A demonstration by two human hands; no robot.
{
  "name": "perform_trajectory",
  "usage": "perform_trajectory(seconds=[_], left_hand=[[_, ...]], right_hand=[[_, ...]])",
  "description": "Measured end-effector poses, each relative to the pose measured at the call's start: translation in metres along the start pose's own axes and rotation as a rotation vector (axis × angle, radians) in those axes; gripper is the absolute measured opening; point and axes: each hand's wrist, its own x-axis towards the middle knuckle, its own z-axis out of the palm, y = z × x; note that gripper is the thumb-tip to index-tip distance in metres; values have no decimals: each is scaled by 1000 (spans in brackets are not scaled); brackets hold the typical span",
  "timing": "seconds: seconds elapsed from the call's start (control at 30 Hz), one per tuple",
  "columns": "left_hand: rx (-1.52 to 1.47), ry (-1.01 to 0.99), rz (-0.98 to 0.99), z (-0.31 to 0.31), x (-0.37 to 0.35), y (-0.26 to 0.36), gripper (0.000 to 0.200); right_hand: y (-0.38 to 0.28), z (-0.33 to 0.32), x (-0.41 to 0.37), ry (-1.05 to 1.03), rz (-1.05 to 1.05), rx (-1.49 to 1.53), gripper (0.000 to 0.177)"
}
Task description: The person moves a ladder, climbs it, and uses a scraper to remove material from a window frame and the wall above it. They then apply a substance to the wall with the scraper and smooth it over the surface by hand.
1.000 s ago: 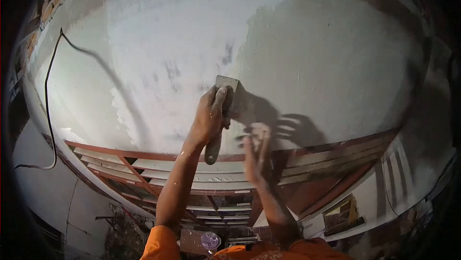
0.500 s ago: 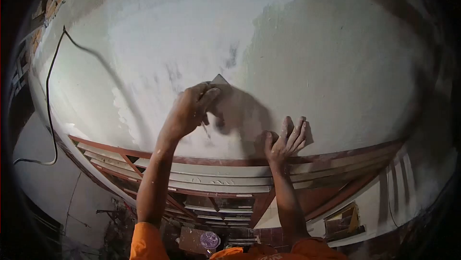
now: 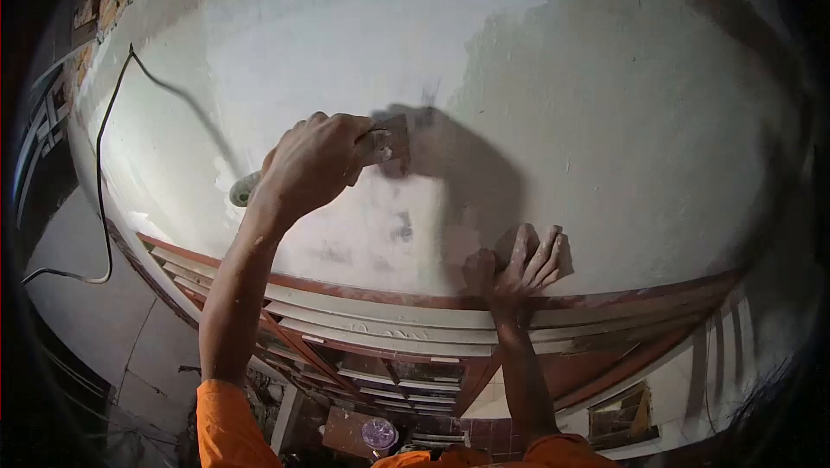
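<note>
The left hand (image 3: 311, 161) is closed in a fist around the putty knife (image 3: 393, 140). The blade sticks out to the right of the knuckles and lies against the wall (image 3: 622, 122), and the pale butt of the handle shows past the heel of the hand, at its lower left. The right hand (image 3: 519, 265) sits below and to the right of the left one, holding nothing. Its fingers are spread and its palm is flat on the wall, with the wrist crossing the moulded frame (image 3: 372, 317) just beneath it.

The step in hand looks like skimming filler over the wall. It probably goes best with the blade tipped at a shallow angle and its whole edge in contact. Even pressure from the wrist and one long stroke, rather than short dabs, should stop the corners from leaving ridges. How much filler the blade carries is hard to tell; only a few white flecks show on it.

The grey patches (image 3: 402, 228) just below the knife, between the two hands, seem to be thin spots that merit a pass. The braced right hand steadies the reach, but its fingers should stay out of the blade's path and off fresh filler, where a print would need reworking. Close above the frame, lifting the blade short of the red-brown edge would spare the mouldings a smear. The cable (image 3: 102, 165) hangs well to the left of the left hand, away from the blade
</note>
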Motion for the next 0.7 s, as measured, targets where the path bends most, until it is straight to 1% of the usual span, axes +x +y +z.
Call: perform_trajectory(seconds=[0.03,0.07,0.1,0.17,0.23,0.27,0.3,0.33,0.37,0.43,0.47,0.5,0.57,0.6,0.67,0.7], left_hand=[[0,-33,-8,-1,1,1,36],[10,60,175,15,5,-2,34],[57,-5,101,14,7,19,31],[166,-51,127,29,15,38,29],[135,-64,121,19,11,41,27],[104,-83,117,17,9,42,26],[107,-81,114,20,8,25,26],[118,53,217,23,8,-6,26],[130,186,323,25,11,-21,26],[63,-58,-54,-14,3,-2,28],[73,-63,-73,-17,2,5,31],[69,-62,-72,-9,7,8,31],[69,124,183,11,14,18,37],[138,71,151,7,11,25,36],[125,41,101,8,7,26,34],[105,24,57,9,4,25,33]], right_hand=[[0,-1,-1,10,15,-11,64],[0,0,-1,14,20,-13,64],[1,2,-1,13,17,-29,63],[5,2,-5,5,-1,-46,62],[9,6,-7,-19,-43,-16,72],[9,6,-8,-20,-45,-11,72],[10,7,-8,-4,-49,-16,72],[11,8,-7,18,-51,-21,72],[11,9,-6,25,-46,-19,72],[4,4,-3,2,22,-11,67],[0,1,0,56,4,4,68],[1,3,2,58,1,1,68],[1,1,0,45,0,-14,69],[1,-2,-2,31,0,-11,69],[3,-7,-2,-77,-47,-39,79],[1,-9,-4,-86,-46,-38,79]])
